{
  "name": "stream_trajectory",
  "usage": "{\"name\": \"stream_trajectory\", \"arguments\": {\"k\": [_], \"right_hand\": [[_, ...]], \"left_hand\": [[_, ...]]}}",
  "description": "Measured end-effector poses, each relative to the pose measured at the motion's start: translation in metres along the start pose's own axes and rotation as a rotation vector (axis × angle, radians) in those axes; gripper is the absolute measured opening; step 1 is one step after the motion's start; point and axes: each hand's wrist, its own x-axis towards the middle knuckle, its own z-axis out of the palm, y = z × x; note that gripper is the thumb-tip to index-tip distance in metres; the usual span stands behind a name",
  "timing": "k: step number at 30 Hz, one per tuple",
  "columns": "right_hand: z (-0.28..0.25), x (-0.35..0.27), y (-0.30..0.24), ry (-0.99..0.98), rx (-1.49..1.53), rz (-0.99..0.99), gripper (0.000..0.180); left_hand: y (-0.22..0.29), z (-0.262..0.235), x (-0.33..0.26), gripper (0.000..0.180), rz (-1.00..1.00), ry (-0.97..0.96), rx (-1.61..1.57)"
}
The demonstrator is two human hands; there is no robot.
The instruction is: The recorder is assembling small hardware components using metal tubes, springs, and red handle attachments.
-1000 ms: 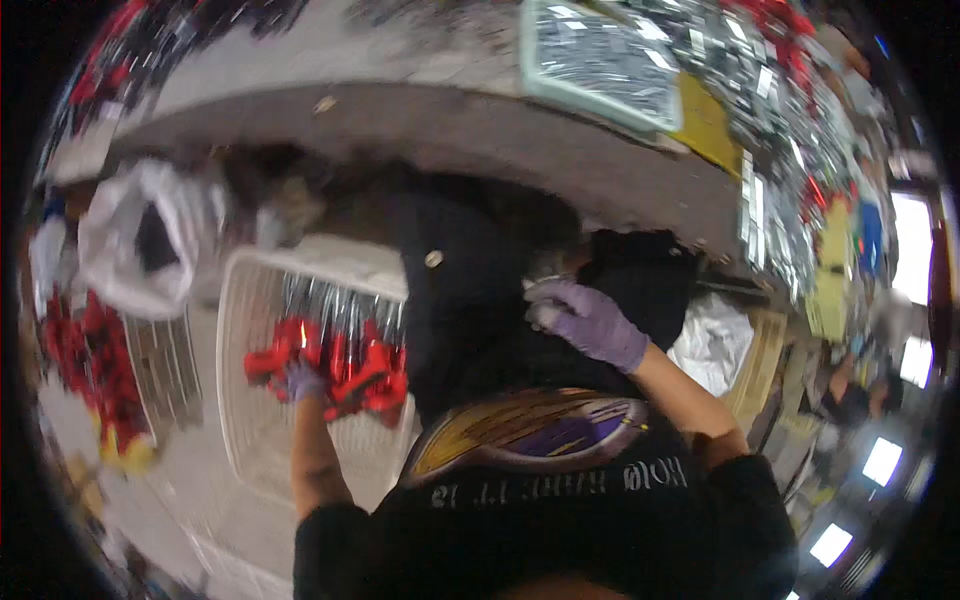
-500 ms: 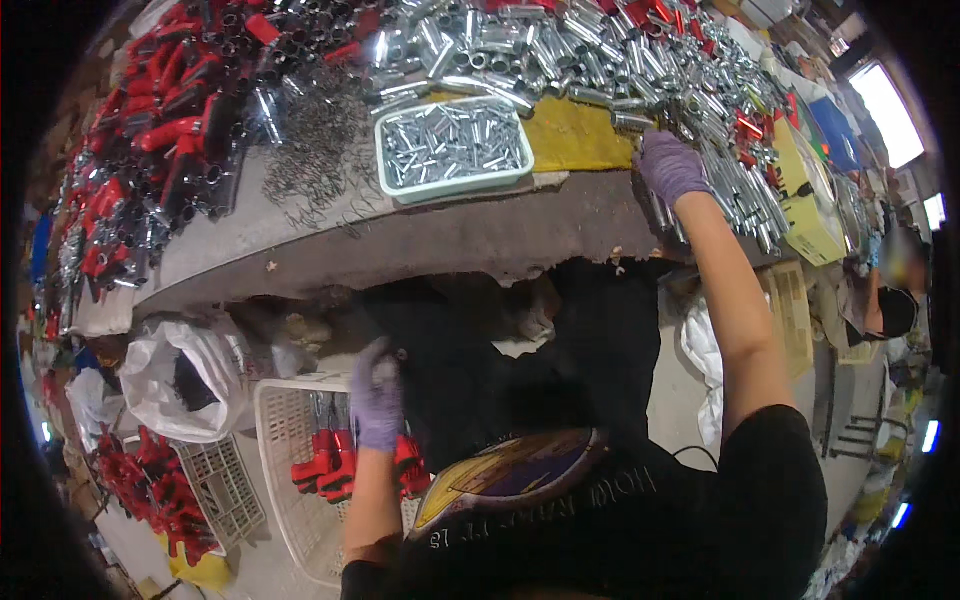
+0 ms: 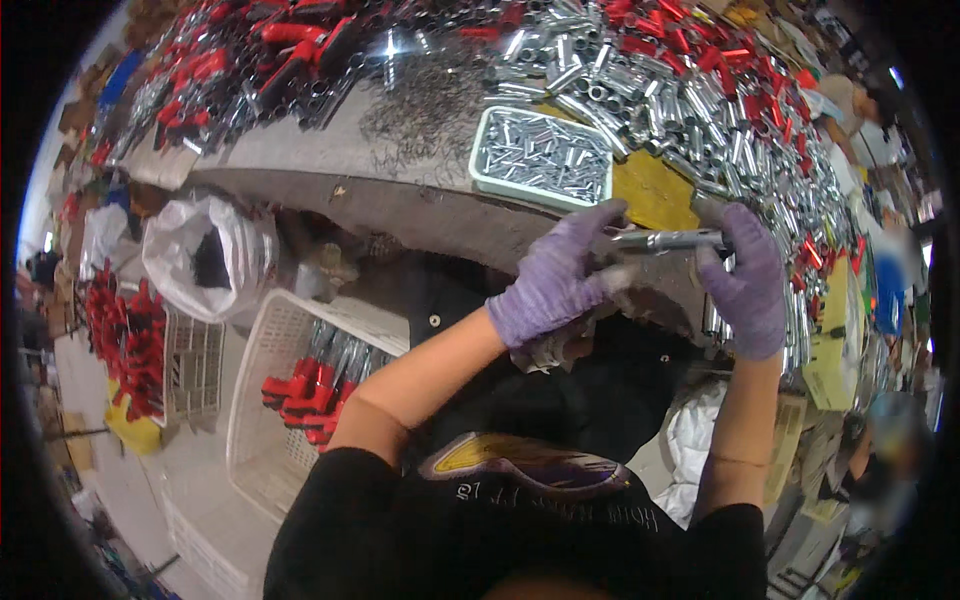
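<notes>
My right hand (image 3: 748, 275), in a purple glove, grips one end of a shiny chrome tube (image 3: 665, 240) between thumb and fingers. The tube lies roughly level above the bench's front edge. At its other end is my left hand (image 3: 560, 272), gloved the same way, with thumb and fingers parted around the tube's tip; whether they touch it I cannot tell. Just beyond the hands stands a pale green tray (image 3: 540, 198) full of small metal pins. A yellow cloth (image 3: 648, 190) lies beside it, in front of a heap of chrome tubes (image 3: 690, 110).
Red-handled parts (image 3: 295, 55) pile up at the back left, beside a tangle of thin wire springs (image 3: 415, 120). Left of my body are a white crate (image 3: 258, 400) holding red-handled tools and a white sack (image 3: 205, 265). Yellow boxes (image 3: 832, 350) stand at the right.
My left hand has risen from beside the crate to the bench. My right hand has drawn back from the heap with a chrome tube. The view has shifted.
</notes>
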Motion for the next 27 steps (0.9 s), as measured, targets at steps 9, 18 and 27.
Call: {"name": "stream_trajectory", "arguments": {"k": [9,18,27], "right_hand": [[0.085,0.052,-0.060,-0.151,0.377,-0.031,0.029],[0.202,0.115,-0.122,-0.316,-0.308,-0.598,0.018],[0.177,0.125,-0.115,0.066,0.374,-0.169,0.026]], "left_hand": [[-0.001,-0.037,-0.076,0.061,-0.633,0.032,-1.100],[0.008,-0.097,-0.184,0.039,-0.855,0.651,-1.282],[0.011,-0.124,-0.153,0.057,-0.821,0.536,-0.937]]}}
